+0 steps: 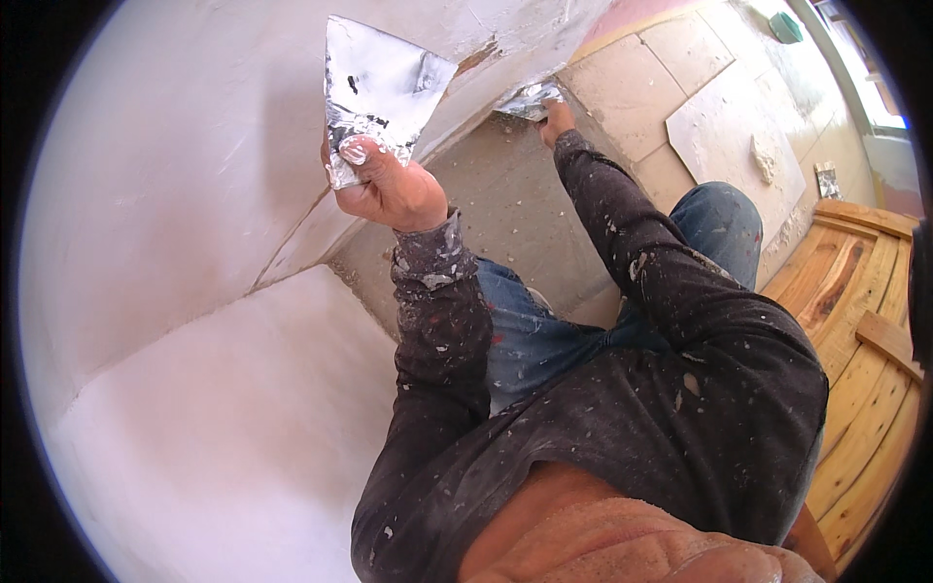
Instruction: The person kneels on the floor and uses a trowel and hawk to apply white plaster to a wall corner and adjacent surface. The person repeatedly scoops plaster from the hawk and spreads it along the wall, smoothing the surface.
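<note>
My left hand (pixel 394 189) is closed round the grip end of a broad putty knife (pixel 384 78), its metal blade pointing up in front of the white wall. White paste is smeared on the lower blade and on my thumb. Farther off and to the right, my right hand (pixel 556 121) grips a second putty knife (pixel 528 100). That blade lies low, close to the foot of the wall; whether it touches the wall I cannot tell. The wall (pixel 476 58) has a brownish damaged patch near its base.
A white wall (pixel 224 418) stands close on my left. Right of my arm, a flat pale board (pixel 729 136) with a lump of white paste (pixel 763 160) lies on the tiles (pixel 622 87). A wooden plank panel (pixel 855 340) is at the right. A green object (pixel 785 27) sits far right.
</note>
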